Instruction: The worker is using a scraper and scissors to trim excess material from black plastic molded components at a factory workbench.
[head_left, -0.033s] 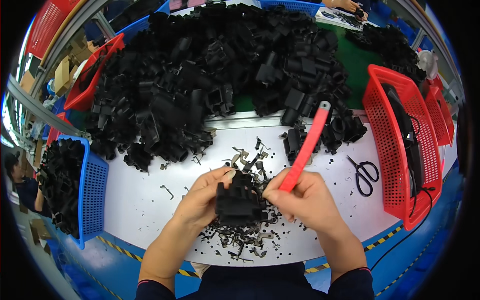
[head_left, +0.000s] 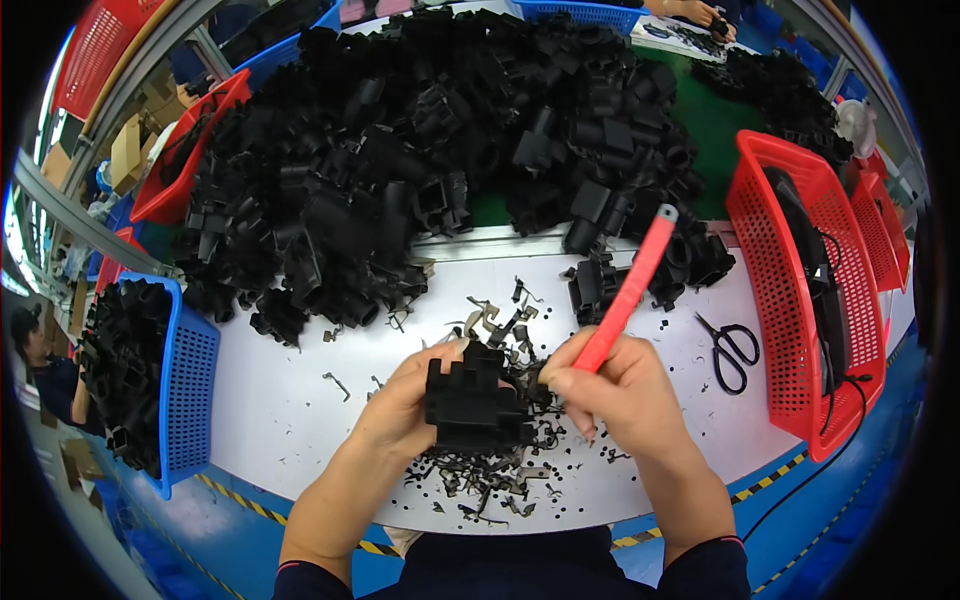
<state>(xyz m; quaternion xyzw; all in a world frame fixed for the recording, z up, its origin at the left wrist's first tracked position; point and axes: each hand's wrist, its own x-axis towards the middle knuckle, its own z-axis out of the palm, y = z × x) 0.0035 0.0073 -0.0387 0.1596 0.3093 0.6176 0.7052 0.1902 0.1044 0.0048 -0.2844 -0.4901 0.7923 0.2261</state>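
My left hand [head_left: 402,402] is closed on the left side of a black moulded plastic part [head_left: 475,405], which has raised blocks and slots along its far side. The part is held over the white tabletop, above scattered black scraps [head_left: 487,488]. In my right hand [head_left: 622,392] is a slim red knife-like tool [head_left: 630,300] with a grey end that has a hole, pointing up and away to the right. My fingers hide its lower end. The right fingertips are just right of the black part, with a small gap between.
A large heap of black plastic parts [head_left: 350,190] covers the far side. A blue basket [head_left: 190,390] of similar parts stands at left. Black scissors [head_left: 730,352] lie near a red basket [head_left: 800,300] holding dark items and a cable. Another person's hand [head_left: 697,14] shows at far right.
My right hand and the red tool have moved slightly right, away from the black part. The part has shifted slightly left and tilted in my left hand.
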